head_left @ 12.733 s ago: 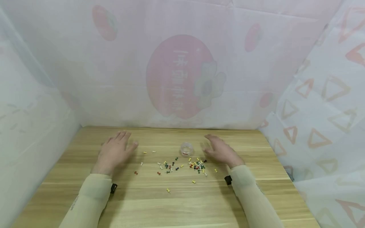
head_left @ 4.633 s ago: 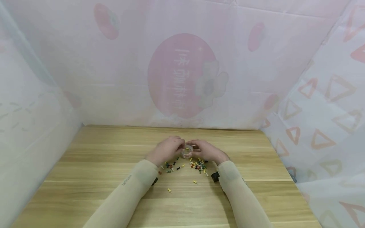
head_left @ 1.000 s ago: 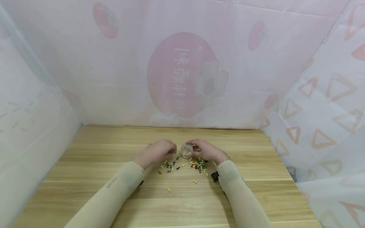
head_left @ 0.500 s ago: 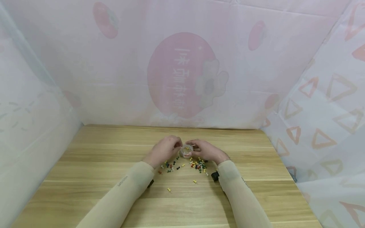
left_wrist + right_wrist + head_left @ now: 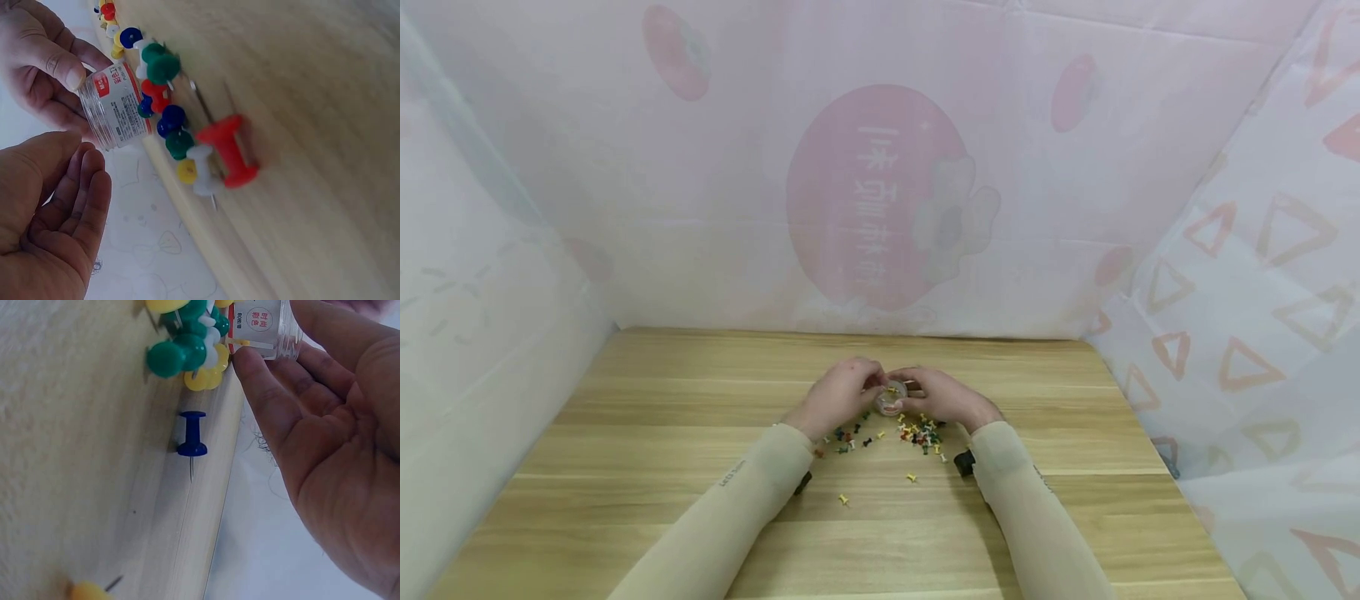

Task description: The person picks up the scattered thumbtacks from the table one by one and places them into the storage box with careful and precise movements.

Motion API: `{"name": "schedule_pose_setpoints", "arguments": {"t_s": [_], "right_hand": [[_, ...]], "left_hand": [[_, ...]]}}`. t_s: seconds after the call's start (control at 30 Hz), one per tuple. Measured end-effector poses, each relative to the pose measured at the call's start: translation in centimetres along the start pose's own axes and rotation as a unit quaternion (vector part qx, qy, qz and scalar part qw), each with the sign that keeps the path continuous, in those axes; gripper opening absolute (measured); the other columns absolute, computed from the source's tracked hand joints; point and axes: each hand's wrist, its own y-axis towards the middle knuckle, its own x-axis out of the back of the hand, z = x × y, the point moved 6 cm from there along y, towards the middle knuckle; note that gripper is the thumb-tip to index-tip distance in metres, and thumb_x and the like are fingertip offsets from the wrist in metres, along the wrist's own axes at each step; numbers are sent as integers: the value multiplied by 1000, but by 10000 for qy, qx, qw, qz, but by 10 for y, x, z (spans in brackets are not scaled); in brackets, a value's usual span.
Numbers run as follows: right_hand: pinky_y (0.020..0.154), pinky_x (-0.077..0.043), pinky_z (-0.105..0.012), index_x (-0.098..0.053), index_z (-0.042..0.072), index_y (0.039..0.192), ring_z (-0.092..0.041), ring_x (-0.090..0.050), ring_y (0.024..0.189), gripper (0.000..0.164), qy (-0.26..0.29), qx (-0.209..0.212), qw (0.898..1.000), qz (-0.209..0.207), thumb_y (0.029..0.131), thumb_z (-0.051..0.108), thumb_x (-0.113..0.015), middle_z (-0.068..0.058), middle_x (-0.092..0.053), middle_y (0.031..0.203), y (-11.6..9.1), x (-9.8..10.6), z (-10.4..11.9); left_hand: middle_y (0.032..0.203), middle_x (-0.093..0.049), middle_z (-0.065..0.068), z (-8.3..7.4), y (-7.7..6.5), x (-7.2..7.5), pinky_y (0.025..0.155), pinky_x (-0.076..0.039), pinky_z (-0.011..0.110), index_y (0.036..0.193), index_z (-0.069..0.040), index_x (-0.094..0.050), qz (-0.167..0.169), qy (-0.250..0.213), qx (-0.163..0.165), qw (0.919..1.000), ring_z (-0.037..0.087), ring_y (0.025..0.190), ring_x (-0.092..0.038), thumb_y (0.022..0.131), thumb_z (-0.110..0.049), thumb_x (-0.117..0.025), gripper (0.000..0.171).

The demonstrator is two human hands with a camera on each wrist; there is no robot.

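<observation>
Here right hand (image 5: 943, 398) grips jar (image 5: 119, 105); whether left hand (image 5: 837, 397) pinches anything, I can't tell

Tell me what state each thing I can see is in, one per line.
Jar: upright, uncovered, with pushpins inside
Right hand: curled round the jar
Left hand: fingers curled at the jar's mouth; whether it pinches anything is hidden
Red pushpin: lying on its side
Blue pushpin: lying on its side
Table: strewn with loose pushpins
</observation>
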Motion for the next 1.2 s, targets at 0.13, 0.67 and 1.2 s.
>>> {"name": "schedule_pose_setpoints", "arguments": {"t_s": [0.13, 0.67, 1.2], "right_hand": [[102, -52, -37, -45, 12, 157, -26, -56, 133, 58, 161, 56, 9998, 62, 103, 18, -65, -11, -52, 153, 1, -1, 1], [103, -52, -37, -46, 9, 156, -26, -56, 133, 59, 64, 95, 9999, 12, 102, 21, -66, -12, -52, 153, 0, 0, 1], [104, -51, -34, -46, 12, 156, -22, -57, 132, 59, 74, -6, 10000, -6, 101, 20, -67, -8, -52, 154, 1, -1, -2]], "left_hand": [[102, -68, -6, 6, -4, 4, 85, -56, 31, 110, -14, -73, 49, -69, 121, 9999, 10, 93, -62, 97, -20, -72, 14], [93, -65, -9, 23, -28, 9, 77, -55, 29, 102, -16, -72, 646, 697, -48, 9955, 8, 83, -59, 99, -18, -70, 4], [87, -66, -7, 20, -50, 15, 74, -55, 28, 94, -15, -72, 967, 1106, -435, 9882, 8, 80, -59, 94, -9, -72, 6]]}}
